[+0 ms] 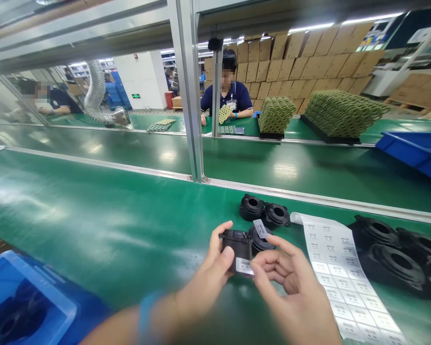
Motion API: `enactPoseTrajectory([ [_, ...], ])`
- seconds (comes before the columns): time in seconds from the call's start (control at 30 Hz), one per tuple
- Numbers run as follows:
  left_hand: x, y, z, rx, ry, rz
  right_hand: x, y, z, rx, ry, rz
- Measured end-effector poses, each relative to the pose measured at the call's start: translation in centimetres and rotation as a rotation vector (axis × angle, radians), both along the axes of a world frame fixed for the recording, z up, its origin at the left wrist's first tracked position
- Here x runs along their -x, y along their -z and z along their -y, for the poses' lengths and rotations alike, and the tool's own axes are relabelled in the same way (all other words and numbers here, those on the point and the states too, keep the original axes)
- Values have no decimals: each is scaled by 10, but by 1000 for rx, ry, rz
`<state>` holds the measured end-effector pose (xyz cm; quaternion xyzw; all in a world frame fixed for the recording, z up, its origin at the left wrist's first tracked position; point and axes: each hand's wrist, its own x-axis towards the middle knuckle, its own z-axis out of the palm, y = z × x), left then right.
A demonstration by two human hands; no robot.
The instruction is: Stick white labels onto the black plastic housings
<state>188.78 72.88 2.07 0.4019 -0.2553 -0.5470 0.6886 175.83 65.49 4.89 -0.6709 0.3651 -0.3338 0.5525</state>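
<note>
My left hand grips a black plastic housing between thumb and fingers, tilted above the green work surface. A white printed label lies on the housing's lower right corner. At that corner, the thumb and bent fingers of my right hand pinch the label's edge. A second white label clings to the tip of my right index finger, which points outward. Just behind the housing sits a round black part, partly hidden. Two similar round parts stand beyond it.
A label sheet with a curled far end lies right of my hands. More black round parts are further right. A blue bin stands lower left. A metal post rises ahead; a person works across the line.
</note>
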Motion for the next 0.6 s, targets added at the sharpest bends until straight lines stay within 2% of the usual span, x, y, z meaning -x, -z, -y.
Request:
enactPoseTrajectory([
  [0.1,-1,1,-2,-32,1,171,-1,-3,-2,-23,-7,6],
  [0.27,-2,-2,-3,-59,-55,292,4,5,4,-10,5,-27],
  [0.33,-3,-6,-2,-68,-100,292,8,10,11,63,66,-49],
  [0.43,-5,-12,1,-67,-150,147,12,15,21,186,152,-56],
  [0.5,-6,-14,2,-70,-144,42,11,17,24,241,82,-69],
  [0.6,-5,-14,1,-103,-73,-25,5,17,20,298,-131,-123],
])
